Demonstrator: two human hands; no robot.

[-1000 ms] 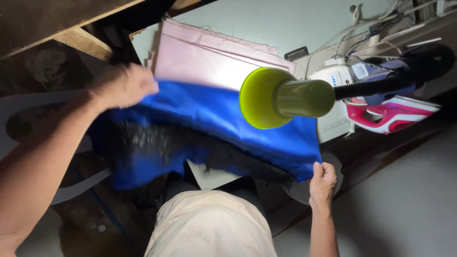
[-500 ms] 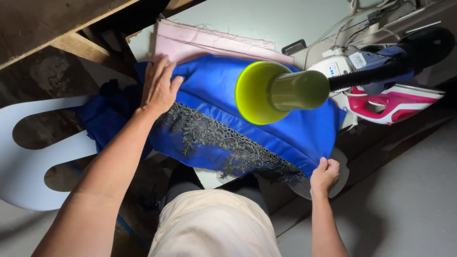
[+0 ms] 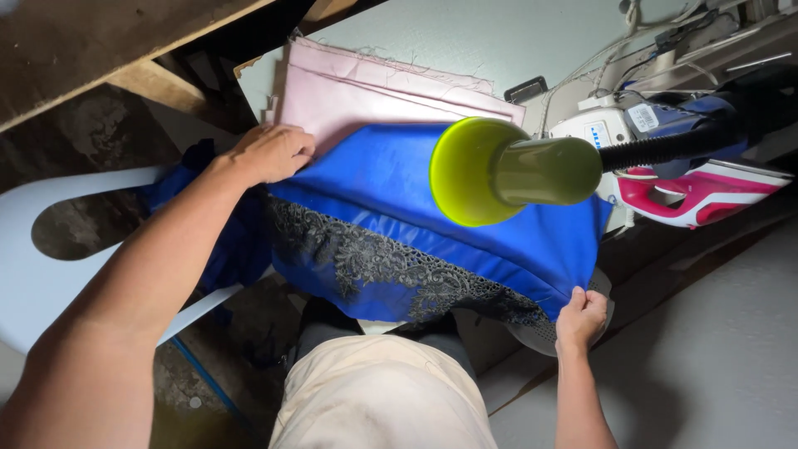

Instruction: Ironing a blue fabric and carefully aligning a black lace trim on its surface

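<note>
A bright blue cloth (image 3: 391,195) with a band of dark lace (image 3: 374,266) lies spread over the table edge and hangs toward my lap. My left hand (image 3: 270,152) presses on its left end, fingers curled over the fabric. My right hand (image 3: 582,318) pinches the lower right corner of the cloth and holds it taut. A yellow-green lamp shade (image 3: 490,170) on a black flexible neck hangs above the middle of the cloth and hides part of it.
Folded pink fabric (image 3: 366,87) lies on the pale table behind the blue cloth. A pink and white steam iron (image 3: 706,191) and a white sewing machine part (image 3: 598,129) sit at the right. A white plastic chair (image 3: 50,274) stands at the left, under a wooden beam (image 3: 100,41).
My left hand has slid back along the cloth to its left end, drawing the fabric flatter across the table. More of the lace band shows. My right hand keeps its hold on the corner.
</note>
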